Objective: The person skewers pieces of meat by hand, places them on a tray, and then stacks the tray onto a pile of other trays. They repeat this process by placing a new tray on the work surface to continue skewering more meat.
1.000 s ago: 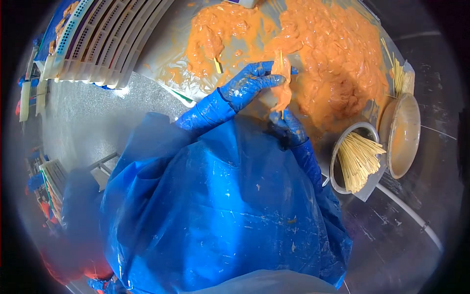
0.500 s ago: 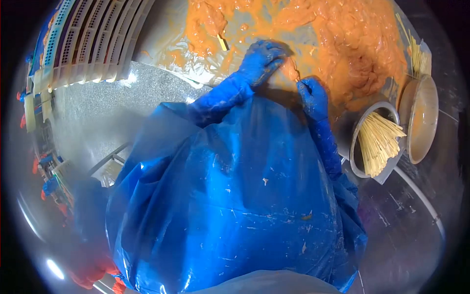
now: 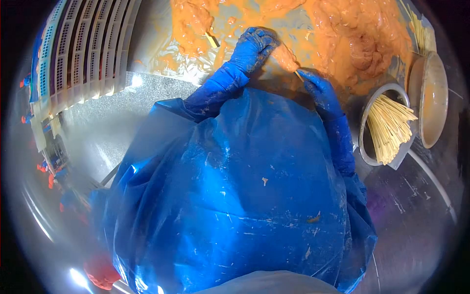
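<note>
A piece of orange-coated raw meat (image 3: pixel 285 58) on a wooden skewer stretches between my two blue-gloved hands. The fingers of my left hand (image 3: pixel 254 48) are curled at the upper end of the meat. My right hand (image 3: pixel 317 84) pinches the skewer's bare stick (image 3: pixel 299 75) at its lower end. Beyond them, a spread of orange marinated meat (image 3: pixel 360 41) covers much of the metal table (image 3: pixel 161 54). Up and left of my left hand lies another skewer (image 3: pixel 212 40) with a yellow and black end, its meat on the table.
At right, a metal container (image 3: pixel 364 132) holds a bundle of wooden skewers (image 3: pixel 390 128). Beside it stands a round tub (image 3: pixel 431 100), with more sticks (image 3: pixel 423 36) behind. Stacked perforated plastic trays (image 3: pixel 83 54) rise at left. A blue apron (image 3: pixel 235 196) fills the lower middle.
My hands have moved slightly apart, and more of the skewered meat and its stick shows between them. The whole view has shifted a little.
</note>
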`<action>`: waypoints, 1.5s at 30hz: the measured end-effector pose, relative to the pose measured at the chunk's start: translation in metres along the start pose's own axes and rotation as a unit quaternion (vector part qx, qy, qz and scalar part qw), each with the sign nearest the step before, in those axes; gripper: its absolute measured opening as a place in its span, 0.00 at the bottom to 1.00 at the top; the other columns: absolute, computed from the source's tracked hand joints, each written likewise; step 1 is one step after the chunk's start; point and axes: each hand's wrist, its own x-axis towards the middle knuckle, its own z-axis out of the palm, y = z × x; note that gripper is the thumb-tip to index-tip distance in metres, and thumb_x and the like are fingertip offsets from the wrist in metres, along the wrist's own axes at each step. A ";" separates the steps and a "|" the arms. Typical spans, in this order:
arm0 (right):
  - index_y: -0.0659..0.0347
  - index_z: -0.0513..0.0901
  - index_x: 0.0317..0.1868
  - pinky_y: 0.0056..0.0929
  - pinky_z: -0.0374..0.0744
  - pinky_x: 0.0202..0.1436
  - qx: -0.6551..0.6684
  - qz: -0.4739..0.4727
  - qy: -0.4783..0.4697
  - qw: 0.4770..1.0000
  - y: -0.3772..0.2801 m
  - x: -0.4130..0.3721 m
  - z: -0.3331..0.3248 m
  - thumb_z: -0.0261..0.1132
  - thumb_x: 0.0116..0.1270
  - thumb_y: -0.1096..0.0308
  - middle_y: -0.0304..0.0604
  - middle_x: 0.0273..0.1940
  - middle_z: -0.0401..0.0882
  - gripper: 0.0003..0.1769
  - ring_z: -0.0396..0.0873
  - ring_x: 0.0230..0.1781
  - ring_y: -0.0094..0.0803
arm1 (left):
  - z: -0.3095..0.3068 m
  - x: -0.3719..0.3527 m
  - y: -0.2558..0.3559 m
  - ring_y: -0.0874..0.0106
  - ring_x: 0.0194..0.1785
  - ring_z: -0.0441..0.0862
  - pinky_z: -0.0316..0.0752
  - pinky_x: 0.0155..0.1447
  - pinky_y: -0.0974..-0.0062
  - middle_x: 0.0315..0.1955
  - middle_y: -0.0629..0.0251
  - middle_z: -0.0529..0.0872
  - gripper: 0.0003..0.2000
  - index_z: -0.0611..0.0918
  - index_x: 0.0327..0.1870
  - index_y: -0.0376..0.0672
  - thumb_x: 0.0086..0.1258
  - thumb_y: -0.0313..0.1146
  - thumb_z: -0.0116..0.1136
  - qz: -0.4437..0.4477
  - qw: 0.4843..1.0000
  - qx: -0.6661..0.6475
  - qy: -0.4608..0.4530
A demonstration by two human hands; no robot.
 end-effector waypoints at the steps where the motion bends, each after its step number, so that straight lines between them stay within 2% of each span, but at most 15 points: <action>1: 0.65 0.81 0.56 0.31 0.72 0.62 -0.027 -0.015 -0.008 0.999 0.001 -0.002 -0.002 0.58 0.70 0.71 0.45 0.49 0.82 0.16 0.77 0.53 0.31 | 0.000 -0.001 -0.001 0.57 0.54 0.76 0.70 0.62 0.62 0.47 0.62 0.84 0.11 0.86 0.45 0.47 0.63 0.34 0.58 -0.009 1.000 0.008 -0.013; 5: 0.66 0.82 0.55 0.30 0.72 0.61 0.011 0.091 -0.016 0.996 0.005 -0.023 -0.014 0.58 0.70 0.72 0.45 0.49 0.83 0.15 0.77 0.53 0.31 | 0.002 -0.001 -0.001 0.59 0.54 0.76 0.68 0.64 0.63 0.48 0.64 0.84 0.13 0.86 0.46 0.50 0.63 0.36 0.56 -0.017 1.000 0.011 -0.020; 8: 0.65 0.82 0.52 0.33 0.73 0.59 0.033 0.139 -0.042 0.989 0.008 -0.036 -0.024 0.60 0.69 0.64 0.48 0.50 0.82 0.17 0.78 0.52 0.36 | 0.001 0.000 -0.002 0.59 0.54 0.76 0.68 0.63 0.63 0.47 0.64 0.84 0.13 0.86 0.46 0.49 0.63 0.36 0.56 0.004 0.999 0.024 -0.026; 11: 0.65 0.83 0.51 0.34 0.73 0.59 -0.041 0.109 -0.017 0.993 0.022 -0.051 -0.029 0.60 0.69 0.63 0.49 0.48 0.82 0.16 0.79 0.52 0.39 | 0.000 0.000 0.000 0.58 0.54 0.76 0.69 0.63 0.63 0.46 0.64 0.84 0.12 0.86 0.45 0.48 0.62 0.36 0.56 0.004 1.000 0.023 -0.020; 13: 0.66 0.83 0.50 0.28 0.71 0.61 -0.109 0.117 0.004 0.987 0.023 -0.058 -0.030 0.59 0.69 0.74 0.44 0.49 0.83 0.12 0.78 0.52 0.31 | 0.001 0.000 0.000 0.58 0.54 0.76 0.69 0.63 0.63 0.46 0.63 0.84 0.12 0.86 0.45 0.49 0.62 0.36 0.57 -0.001 1.000 0.022 -0.016; 17: 0.66 0.83 0.50 0.29 0.71 0.61 -0.110 0.125 0.035 0.985 0.018 -0.061 -0.028 0.60 0.69 0.74 0.45 0.48 0.84 0.12 0.78 0.53 0.32 | 0.003 0.000 0.002 0.58 0.53 0.76 0.70 0.61 0.62 0.47 0.63 0.84 0.12 0.86 0.45 0.50 0.62 0.34 0.59 -0.018 1.000 0.017 -0.008; 19: 0.66 0.84 0.49 0.29 0.71 0.61 -0.171 0.116 0.028 0.978 0.023 -0.058 -0.026 0.59 0.70 0.73 0.45 0.48 0.84 0.12 0.78 0.53 0.33 | -0.001 0.001 0.006 0.59 0.53 0.76 0.70 0.61 0.62 0.47 0.63 0.84 0.12 0.86 0.46 0.50 0.62 0.33 0.59 -0.008 1.000 -0.006 0.017; 23: 0.65 0.84 0.50 0.29 0.72 0.60 -0.128 0.089 0.054 0.986 0.026 -0.055 -0.021 0.59 0.70 0.72 0.45 0.48 0.84 0.12 0.79 0.52 0.32 | -0.001 -0.006 0.012 0.59 0.54 0.76 0.70 0.61 0.63 0.48 0.64 0.84 0.13 0.87 0.47 0.52 0.61 0.33 0.61 -0.020 0.999 -0.026 0.018; 25: 0.62 0.83 0.50 0.38 0.74 0.59 -0.101 0.054 0.024 0.993 0.026 -0.052 -0.022 0.59 0.70 0.65 0.53 0.48 0.82 0.14 0.79 0.52 0.45 | -0.002 -0.007 0.013 0.59 0.54 0.75 0.70 0.62 0.63 0.48 0.64 0.84 0.13 0.87 0.47 0.52 0.61 0.33 0.61 -0.029 0.999 -0.016 0.007; 29: 0.62 0.84 0.49 0.38 0.74 0.59 -0.174 -0.007 -0.002 0.985 0.015 -0.048 -0.021 0.58 0.70 0.66 0.53 0.48 0.82 0.13 0.79 0.52 0.45 | -0.001 -0.007 0.012 0.59 0.55 0.75 0.70 0.62 0.63 0.48 0.65 0.84 0.13 0.87 0.46 0.53 0.60 0.33 0.61 -0.027 1.000 -0.010 0.002; 31: 0.64 0.85 0.48 0.29 0.74 0.58 -0.189 0.005 0.019 0.982 0.005 -0.045 -0.017 0.57 0.71 0.71 0.45 0.46 0.85 0.12 0.80 0.49 0.31 | -0.001 -0.007 0.012 0.59 0.55 0.75 0.70 0.62 0.63 0.48 0.65 0.84 0.13 0.87 0.47 0.53 0.60 0.33 0.61 -0.022 1.000 -0.007 0.003; 34: 0.64 0.85 0.48 0.29 0.74 0.57 -0.142 0.080 0.034 0.986 0.003 -0.040 -0.014 0.57 0.71 0.70 0.44 0.46 0.85 0.12 0.80 0.49 0.30 | -0.002 -0.007 0.013 0.59 0.54 0.75 0.70 0.62 0.63 0.48 0.64 0.83 0.14 0.86 0.47 0.53 0.60 0.33 0.60 -0.018 1.000 -0.003 0.004; 38: 0.64 0.85 0.48 0.29 0.74 0.57 -0.162 0.071 0.027 0.984 0.005 -0.042 -0.017 0.57 0.71 0.69 0.44 0.46 0.85 0.12 0.80 0.49 0.28 | -0.003 -0.006 0.014 0.59 0.54 0.75 0.70 0.62 0.63 0.49 0.64 0.83 0.13 0.86 0.47 0.53 0.60 0.33 0.60 -0.023 1.000 0.007 0.001; 40: 0.65 0.85 0.48 0.29 0.74 0.57 -0.151 0.114 0.032 0.981 -0.007 -0.041 -0.017 0.58 0.71 0.69 0.44 0.45 0.85 0.13 0.79 0.48 0.28 | -0.003 -0.006 0.014 0.59 0.54 0.75 0.70 0.62 0.63 0.49 0.64 0.83 0.13 0.86 0.47 0.53 0.61 0.33 0.60 -0.030 1.000 -0.001 0.001; 45: 0.65 0.85 0.48 0.29 0.74 0.57 -0.175 0.081 0.014 0.981 0.002 -0.037 -0.017 0.58 0.71 0.68 0.43 0.45 0.85 0.13 0.79 0.48 0.29 | -0.003 -0.006 0.015 0.58 0.54 0.75 0.70 0.62 0.63 0.48 0.64 0.82 0.12 0.86 0.47 0.53 0.62 0.32 0.60 -0.039 0.999 -0.004 -0.002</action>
